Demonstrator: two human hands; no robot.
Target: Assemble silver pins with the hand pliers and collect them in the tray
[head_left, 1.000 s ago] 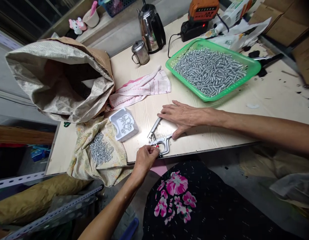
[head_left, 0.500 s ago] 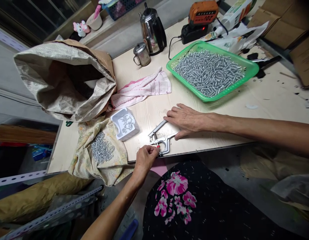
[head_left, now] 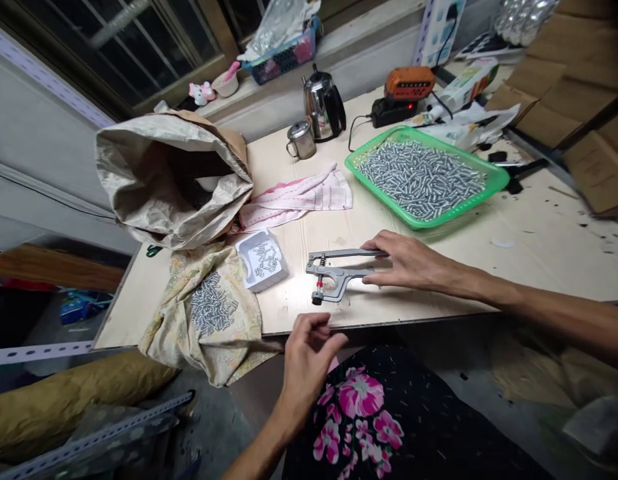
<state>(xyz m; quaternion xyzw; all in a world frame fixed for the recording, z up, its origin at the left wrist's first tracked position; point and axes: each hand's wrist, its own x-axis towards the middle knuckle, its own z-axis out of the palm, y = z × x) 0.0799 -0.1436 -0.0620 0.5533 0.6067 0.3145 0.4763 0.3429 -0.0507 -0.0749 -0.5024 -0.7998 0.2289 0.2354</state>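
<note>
My right hand (head_left: 413,267) grips the handle ends of silver snap-fastener pliers (head_left: 356,272) on the table, their handles spread apart. A spring, a red band and a dark round tip show at the pliers' head. My left hand (head_left: 311,353) is just below the table's front edge, apart from the pliers, with curled fingers, thumb apart and nothing visible in it. Left of the pliers stands a small whitish box (head_left: 279,280) with several small metal pins (head_left: 263,259). A patterned cloth (head_left: 249,333) beside it bears a heap of similar metal pins (head_left: 211,307).
A green basket (head_left: 499,180) full of small metal pieces is at the back right. Behind are a kettle (head_left: 319,107), a metal mug (head_left: 301,140) and a battery on a charger (head_left: 389,115). A pink-white towel (head_left: 309,197) lies by a large open paper sack (head_left: 133,193).
My left hand has moved down from the pliers' head and its pinch has opened. My right hand has turned the pliers so their handles lie more level. The camera view has shifted.
</note>
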